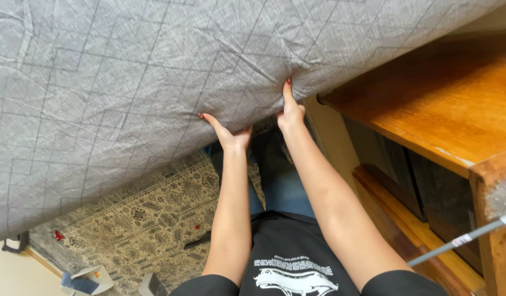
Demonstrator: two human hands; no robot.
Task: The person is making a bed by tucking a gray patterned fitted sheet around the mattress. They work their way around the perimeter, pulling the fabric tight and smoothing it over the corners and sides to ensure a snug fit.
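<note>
Pressing up against the underside of a grey quilted mattress, both hands work near its lower edge, which fills the upper left of the view. The left hand lies flat against the fabric, fingers spread open and gripping nothing. The right hand sits just beside it, slightly higher, fingers stretched straight up into the cover, likewise closed on nothing. The fabric puckers around both hands. To the right stands a wooden bed frame. Below lies a patterned rug, and a thin grey pole crosses the lower right corner.
</note>
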